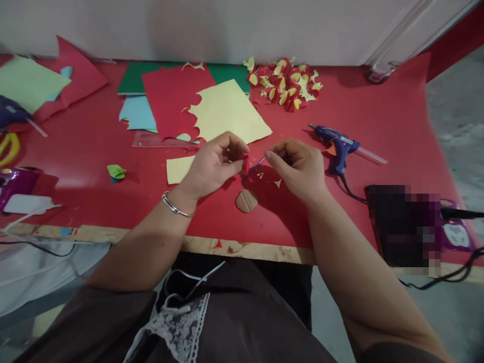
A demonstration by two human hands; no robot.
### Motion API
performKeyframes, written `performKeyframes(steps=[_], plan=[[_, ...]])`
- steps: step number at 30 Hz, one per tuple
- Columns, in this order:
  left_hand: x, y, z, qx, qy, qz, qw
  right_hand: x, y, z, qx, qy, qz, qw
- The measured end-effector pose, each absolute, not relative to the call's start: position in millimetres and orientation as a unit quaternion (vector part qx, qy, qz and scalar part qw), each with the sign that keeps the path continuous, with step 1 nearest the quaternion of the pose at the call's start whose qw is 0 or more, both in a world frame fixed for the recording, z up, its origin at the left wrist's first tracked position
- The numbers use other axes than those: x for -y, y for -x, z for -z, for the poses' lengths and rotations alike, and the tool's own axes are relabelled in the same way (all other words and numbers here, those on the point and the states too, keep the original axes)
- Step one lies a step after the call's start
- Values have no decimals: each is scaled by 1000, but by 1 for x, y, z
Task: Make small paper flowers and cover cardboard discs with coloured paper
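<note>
Between the fingertips of my left hand (215,166) is a small red paper piece (246,164). My right hand (297,166) pinches one end of a thin blue stick (256,167), whose other end slants down to the left beside the red piece. Whether stick and paper touch, I cannot tell. Just below the hands lies a round cardboard disc (246,200). Small pale paper scraps (278,183) lie close to my right hand. A pale yellow paper strip (179,170) is partly hidden behind my left hand.
At the back are a cut yellow sheet (230,113), a red sheet (174,101) and a heap of red and yellow paper pieces (283,85). A blue glue gun (340,146) with a cord lies on the right. Far left are another glue gun (13,112) and a white plug (28,204).
</note>
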State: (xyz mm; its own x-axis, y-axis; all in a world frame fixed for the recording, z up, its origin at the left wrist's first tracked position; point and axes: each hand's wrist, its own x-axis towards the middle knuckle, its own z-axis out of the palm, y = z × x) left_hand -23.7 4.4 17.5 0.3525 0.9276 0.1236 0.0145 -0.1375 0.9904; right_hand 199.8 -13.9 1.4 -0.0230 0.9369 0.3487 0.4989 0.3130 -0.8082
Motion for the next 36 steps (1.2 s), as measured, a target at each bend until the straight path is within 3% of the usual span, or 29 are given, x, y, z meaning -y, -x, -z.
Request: performKeyframes(steps=[7,36], plan=[[1,4,-3,-373,-610,-459,527,21,-194,-5,683,497,-326,425],[-7,3,12,-392,-640,-490,444,21,-195,0,688,501,-341,399]])
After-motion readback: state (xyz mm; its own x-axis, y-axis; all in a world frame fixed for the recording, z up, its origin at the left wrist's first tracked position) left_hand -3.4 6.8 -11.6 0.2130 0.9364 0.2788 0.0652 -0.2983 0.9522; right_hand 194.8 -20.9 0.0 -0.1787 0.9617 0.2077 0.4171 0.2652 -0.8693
